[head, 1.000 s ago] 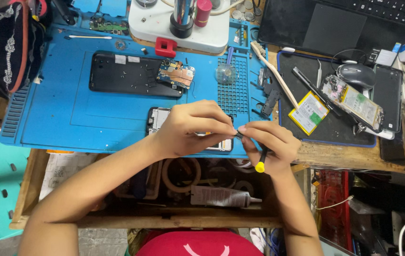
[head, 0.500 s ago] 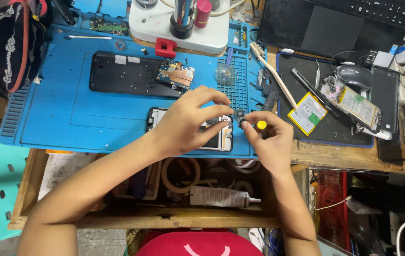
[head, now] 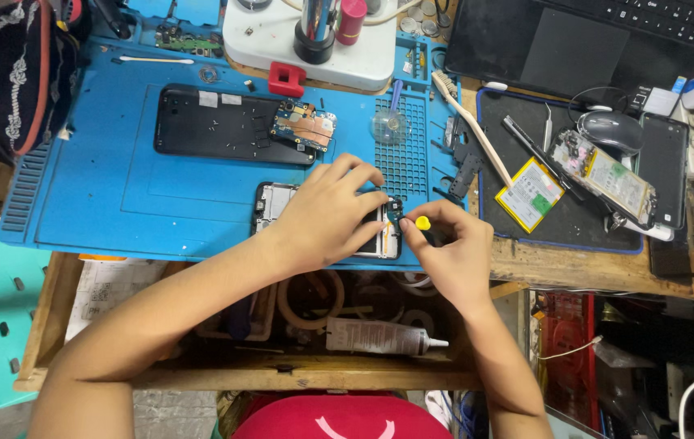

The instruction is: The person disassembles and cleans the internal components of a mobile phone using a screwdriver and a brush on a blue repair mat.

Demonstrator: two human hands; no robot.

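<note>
The opened phone (head: 282, 213) lies flat at the near edge of the blue mat (head: 103, 187), its long axis running left to right, the left hand (head: 327, 215) spread over it with fingers pressing down, while the right hand (head: 453, 252) has its grip pinched shut on a small screwdriver with a yellow cap (head: 422, 223) at the phone's right end. The mat covers a cluttered wooden counter (head: 574, 268) with an open drawer (head: 298, 374) beneath. To the right a yellow-edged rectangular battery (head: 531, 195) lies on a black mat (head: 599, 232); a white glue tube (head: 379, 336) lies in the drawer.
</note>
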